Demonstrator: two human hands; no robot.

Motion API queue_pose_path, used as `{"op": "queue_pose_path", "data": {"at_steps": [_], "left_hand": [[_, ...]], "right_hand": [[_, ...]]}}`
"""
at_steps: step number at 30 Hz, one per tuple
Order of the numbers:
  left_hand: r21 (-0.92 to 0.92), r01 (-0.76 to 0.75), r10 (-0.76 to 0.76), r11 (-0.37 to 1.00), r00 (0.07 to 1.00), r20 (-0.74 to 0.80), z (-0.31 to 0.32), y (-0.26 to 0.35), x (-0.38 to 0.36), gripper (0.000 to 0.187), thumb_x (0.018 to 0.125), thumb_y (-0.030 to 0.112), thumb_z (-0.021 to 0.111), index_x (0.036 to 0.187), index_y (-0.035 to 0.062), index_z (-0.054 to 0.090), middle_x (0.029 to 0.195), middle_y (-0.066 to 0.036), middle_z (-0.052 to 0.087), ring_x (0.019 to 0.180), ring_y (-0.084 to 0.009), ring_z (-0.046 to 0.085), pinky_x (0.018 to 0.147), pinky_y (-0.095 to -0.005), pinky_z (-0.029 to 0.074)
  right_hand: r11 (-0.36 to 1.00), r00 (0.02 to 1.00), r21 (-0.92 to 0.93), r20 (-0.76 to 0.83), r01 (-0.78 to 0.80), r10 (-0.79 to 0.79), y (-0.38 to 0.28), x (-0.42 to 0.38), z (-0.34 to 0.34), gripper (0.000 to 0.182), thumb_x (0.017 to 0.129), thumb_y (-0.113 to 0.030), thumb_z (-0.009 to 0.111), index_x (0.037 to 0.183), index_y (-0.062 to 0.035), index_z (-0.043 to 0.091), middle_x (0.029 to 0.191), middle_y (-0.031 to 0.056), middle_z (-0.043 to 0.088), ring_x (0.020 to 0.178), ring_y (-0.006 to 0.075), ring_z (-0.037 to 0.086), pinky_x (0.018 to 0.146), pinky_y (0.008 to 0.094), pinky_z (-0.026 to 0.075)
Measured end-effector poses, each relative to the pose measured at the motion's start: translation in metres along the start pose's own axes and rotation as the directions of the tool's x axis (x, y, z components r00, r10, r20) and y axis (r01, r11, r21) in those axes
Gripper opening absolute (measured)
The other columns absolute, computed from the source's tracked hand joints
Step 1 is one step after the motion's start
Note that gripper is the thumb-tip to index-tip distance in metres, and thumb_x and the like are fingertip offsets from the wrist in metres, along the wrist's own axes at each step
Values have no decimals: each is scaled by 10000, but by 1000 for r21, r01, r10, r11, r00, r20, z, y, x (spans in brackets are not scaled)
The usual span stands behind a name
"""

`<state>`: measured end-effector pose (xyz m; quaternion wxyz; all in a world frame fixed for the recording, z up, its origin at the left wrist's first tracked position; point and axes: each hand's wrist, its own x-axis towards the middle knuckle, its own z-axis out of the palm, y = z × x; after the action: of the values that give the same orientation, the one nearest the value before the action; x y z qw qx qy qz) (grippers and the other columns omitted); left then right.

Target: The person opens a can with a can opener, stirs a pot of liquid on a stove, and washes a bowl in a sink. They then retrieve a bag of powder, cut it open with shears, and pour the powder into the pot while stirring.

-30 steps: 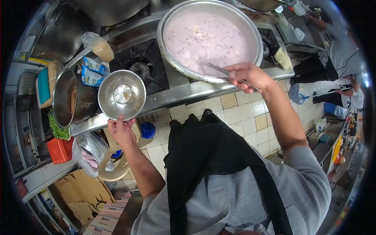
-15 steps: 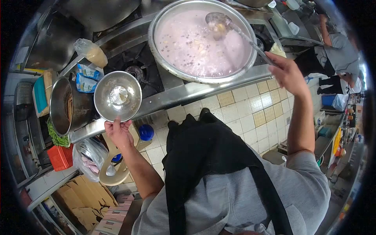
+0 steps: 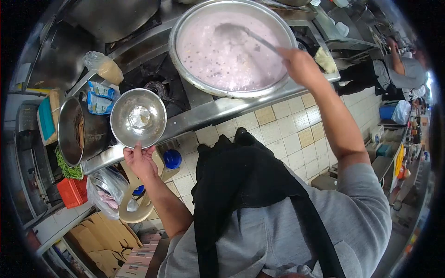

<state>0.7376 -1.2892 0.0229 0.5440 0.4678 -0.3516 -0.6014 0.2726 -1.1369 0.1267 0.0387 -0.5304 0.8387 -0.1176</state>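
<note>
holding a small steel bowl (image 3: 138, 118) by its near rim, the left hand (image 3: 140, 160) keeps fingers pinched on the edge; bowl sits level over the front lip of the steel counter (image 3: 218, 111), just in front of the gas burner (image 3: 157, 88). bowl interior mostly bare, a pale smear at the bottom. right hand (image 3: 300, 66) closed around the handle of a ladle (image 3: 241, 34); ladle cup is sunk in the pinkish-purple liquid of the large round pan (image 3: 230, 48), handle slanting up to the hand at the pan's right rim. liquid shows pale lumps and dark specks. left of the bowl, touching distance: a tall steel pot (image 3: 76, 132), tilted view, contents unclear. behind it blue-and-white packets (image 3: 98, 96) and a knotted plastic bag (image 3: 104, 66). another person (image 3: 401, 74) stands well apart at far right.
</note>
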Motion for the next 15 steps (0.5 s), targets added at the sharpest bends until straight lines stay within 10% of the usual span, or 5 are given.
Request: {"op": "queue_pose_path", "data": {"at_steps": [8, 15], "left_hand": [[23, 2, -2, 1000, 1000, -20, 1, 3, -5, 136, 903, 14, 572, 874, 60, 448, 835, -106, 623, 611, -150, 623, 549, -292, 610], [5, 21, -21, 1000, 1000, -11, -10, -4, 1, 139, 904, 23, 577, 868, 64, 450, 846, -109, 627, 614, -148, 617, 546, -296, 600]], "right_hand": [[917, 999, -400, 31, -13, 28, 35, 48, -15, 369, 792, -20, 527, 1141, -46, 643, 960, 232, 644, 928, 385, 632, 813, 460, 509], [916, 853, -382, 513, 125, 98, 28, 19, -67, 237, 771, -46, 533, 971, 6, 650, 954, 237, 638, 928, 427, 607, 851, 470, 483]]}}
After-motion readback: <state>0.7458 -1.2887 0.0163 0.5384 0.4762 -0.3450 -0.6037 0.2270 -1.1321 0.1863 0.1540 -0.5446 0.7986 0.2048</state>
